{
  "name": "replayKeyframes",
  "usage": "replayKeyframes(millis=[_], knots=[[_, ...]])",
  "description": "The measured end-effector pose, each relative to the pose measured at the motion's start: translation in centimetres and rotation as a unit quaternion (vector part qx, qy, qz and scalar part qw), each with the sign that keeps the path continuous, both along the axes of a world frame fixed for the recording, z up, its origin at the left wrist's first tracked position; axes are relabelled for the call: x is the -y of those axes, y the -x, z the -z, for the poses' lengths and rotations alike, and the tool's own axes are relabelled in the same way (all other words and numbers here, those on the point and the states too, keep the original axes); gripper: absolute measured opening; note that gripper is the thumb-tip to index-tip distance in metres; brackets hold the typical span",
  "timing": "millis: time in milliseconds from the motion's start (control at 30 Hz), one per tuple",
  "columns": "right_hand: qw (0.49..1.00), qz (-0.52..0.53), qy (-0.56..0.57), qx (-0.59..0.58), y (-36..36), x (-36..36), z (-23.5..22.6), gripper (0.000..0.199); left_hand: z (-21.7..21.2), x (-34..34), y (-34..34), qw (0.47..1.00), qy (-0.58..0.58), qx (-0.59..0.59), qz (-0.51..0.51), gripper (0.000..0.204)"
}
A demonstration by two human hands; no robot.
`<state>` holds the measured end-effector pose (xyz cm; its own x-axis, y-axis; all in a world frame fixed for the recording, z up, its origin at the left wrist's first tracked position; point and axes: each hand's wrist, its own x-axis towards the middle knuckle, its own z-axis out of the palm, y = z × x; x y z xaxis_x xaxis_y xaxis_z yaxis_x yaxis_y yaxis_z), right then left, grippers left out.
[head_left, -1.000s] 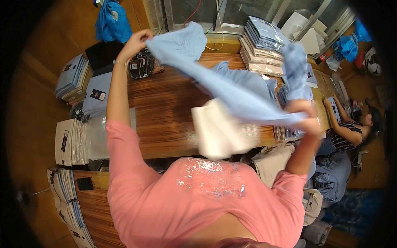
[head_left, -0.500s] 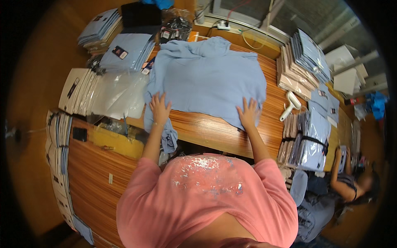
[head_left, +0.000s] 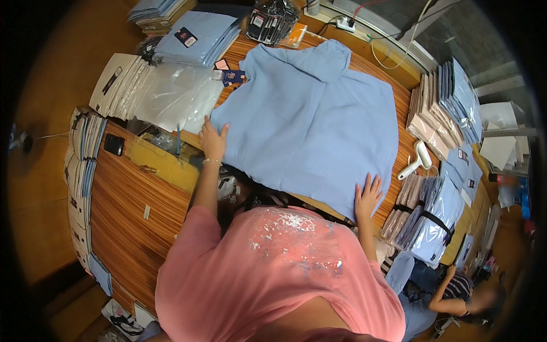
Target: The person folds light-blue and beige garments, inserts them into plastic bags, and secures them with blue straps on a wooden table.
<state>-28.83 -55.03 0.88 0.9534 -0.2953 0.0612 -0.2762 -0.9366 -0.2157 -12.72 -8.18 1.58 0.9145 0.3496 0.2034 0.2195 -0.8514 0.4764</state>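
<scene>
Item: blue garment (head_left: 313, 125), on the table (head_left: 405, 153), smoother than half a second ago, now laid out broad. Your left hand (head_left: 213, 141): fingers spread, at its near left corner. Your right hand (head_left: 368, 200): splayed, near right.

- The scene is viewed from the person's head, through the left one of two wide fisheye cameras worn side by side.
- The view is pointed steeply downward; the pink shirt (head_left: 256, 273) is seen from above, nearest, and much of the lower middle is filled by it.
- The left hand (head_left: 213, 139), right hand (head_left: 369, 198) and blue garment (head_left: 310, 125) are framed around the centre, farther off than the shirt.
- The worktable (head_left: 403, 94) is seen aslant, its front edge sloping down rightward.
- A window (head_left: 473, 48) is caught at upper right; a co-worker (head_left: 454, 289) is shown small at lower right.
</scene>
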Motion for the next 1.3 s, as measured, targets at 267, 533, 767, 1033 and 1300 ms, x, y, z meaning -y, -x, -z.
replayKeyframes(millis=[267, 533, 767, 1033, 1300], knots=[[0.989, 0.013, -0.039, 0.139, -4.1, -0.6, -3.8, 0.044, -4.8, -1.9, -2.3, 0.991, -0.123, 0.044, -0.018, 0.033], [0.961, -0.061, -0.084, 0.255, -29.1, 7.3, -0.2, 0.045, 0.1, 4.7, -23.9, 0.976, -0.106, 0.167, 0.095, 0.023], [0.987, 0.002, 0.094, -0.127, -35.1, 8.6, -3.9, 0.035, 2.3, 4.9, -30.8, 0.971, 0.087, 0.173, 0.137, 0.022], [0.946, 0.140, 0.285, -0.068, -37.4, 14.6, -4.9, 0.030, -1.3, 8.8, -32.8, 0.982, -0.063, 0.026, 0.174, 0.025], [0.990, 0.066, 0.110, 0.062, -22.9, 9.2, 1.5, 0.050, 0.6, 6.1, -21.7, 0.918, -0.078, 0.024, 0.388, 0.039]])
